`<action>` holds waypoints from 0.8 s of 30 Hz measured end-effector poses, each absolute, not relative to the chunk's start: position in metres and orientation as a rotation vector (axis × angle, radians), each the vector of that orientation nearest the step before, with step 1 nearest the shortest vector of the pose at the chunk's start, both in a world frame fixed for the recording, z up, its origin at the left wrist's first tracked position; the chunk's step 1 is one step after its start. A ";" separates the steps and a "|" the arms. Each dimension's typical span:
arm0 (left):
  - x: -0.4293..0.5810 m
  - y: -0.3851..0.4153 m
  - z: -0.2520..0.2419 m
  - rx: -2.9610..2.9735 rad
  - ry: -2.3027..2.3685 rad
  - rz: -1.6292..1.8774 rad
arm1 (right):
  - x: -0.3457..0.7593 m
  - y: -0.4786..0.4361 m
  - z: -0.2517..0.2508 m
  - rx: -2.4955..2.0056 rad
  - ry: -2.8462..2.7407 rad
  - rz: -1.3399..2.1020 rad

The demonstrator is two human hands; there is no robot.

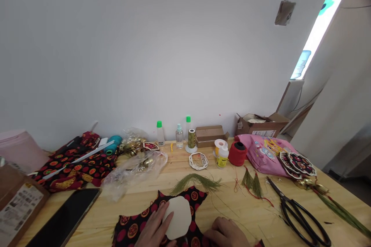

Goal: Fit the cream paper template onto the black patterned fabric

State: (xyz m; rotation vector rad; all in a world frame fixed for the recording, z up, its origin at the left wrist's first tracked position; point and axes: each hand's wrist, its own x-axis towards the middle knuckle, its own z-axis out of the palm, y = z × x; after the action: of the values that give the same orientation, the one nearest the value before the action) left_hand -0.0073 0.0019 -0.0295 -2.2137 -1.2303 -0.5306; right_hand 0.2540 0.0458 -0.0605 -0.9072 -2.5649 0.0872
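A cream rounded-corner card [179, 218] lies on a piece of dark fabric [131, 227] printed with red and orange round motifs. My left hand [155, 227] rests flat, its fingers stretched over the card's left side and the cloth. At the right edge of the same fabric is my right hand [226, 233], its fingers curled in and closed at the cloth. Its fingertips are partly hidden. Just beyond the fabric lies a bundle of green threads [197, 180]. Black-handled scissors [298, 212] lie to the right, blades slightly apart.
Along the wall stand glue bottles [222, 156], a green thread spool [191, 139], a red thread cone [238, 153] and a small cardboard box [211, 135]. Left are a phone [65, 218], a plastic bag [130, 175] and patterned cloth [78, 166]. Green tassels [252, 181] and a pink bag [263, 154] lie right.
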 end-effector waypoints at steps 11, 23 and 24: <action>-0.003 0.003 -0.040 -2.327 -1.437 -0.553 | 0.254 0.041 -0.055 -0.848 -2.480 0.117; -0.008 0.026 0.020 -2.011 -2.648 -0.287 | 0.252 0.043 -0.059 -0.876 -2.423 0.076; -0.004 0.028 0.024 -1.970 -2.681 -0.239 | 0.253 0.043 -0.057 -0.884 -2.436 0.063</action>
State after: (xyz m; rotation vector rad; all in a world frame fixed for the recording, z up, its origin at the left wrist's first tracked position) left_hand -0.0043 0.0279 0.0239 -1.9696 -2.6810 -0.2389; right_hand 0.2527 0.0431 -0.0571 -0.8837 -2.4359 0.0633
